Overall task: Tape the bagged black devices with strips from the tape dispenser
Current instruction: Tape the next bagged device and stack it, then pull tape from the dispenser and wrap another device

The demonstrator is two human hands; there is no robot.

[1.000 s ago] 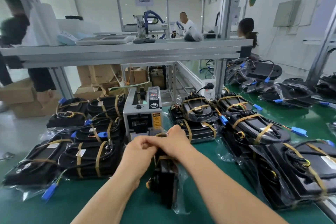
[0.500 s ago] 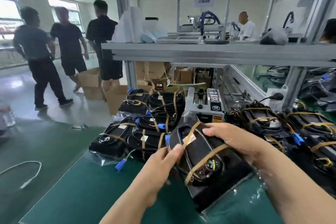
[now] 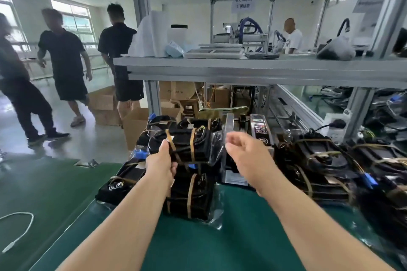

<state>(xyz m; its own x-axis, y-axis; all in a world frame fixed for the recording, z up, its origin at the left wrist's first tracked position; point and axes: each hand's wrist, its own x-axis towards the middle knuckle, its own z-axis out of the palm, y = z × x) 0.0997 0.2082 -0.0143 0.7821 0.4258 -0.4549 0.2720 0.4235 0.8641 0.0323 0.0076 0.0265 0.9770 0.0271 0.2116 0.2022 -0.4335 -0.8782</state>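
My left hand grips a bagged black device crossed by tan tape strips and holds it on top of the stack of taped devices at the left. Another taped device lies on the green mat just below it. My right hand hovers empty with fingers loosely curled, to the right of the held device and in front of the grey tape dispenser. More taped devices are piled to the right of the dispenser.
An aluminium shelf spans the bench above the dispenser. Cardboard boxes stand on the floor behind the bench. Three people walk on the floor at left. A white cable lies at the left on the green mat.
The taped device went from both hands at the centre to the left stack. My right hand let go of it and now hangs free near the dispenser. The view has turned left.
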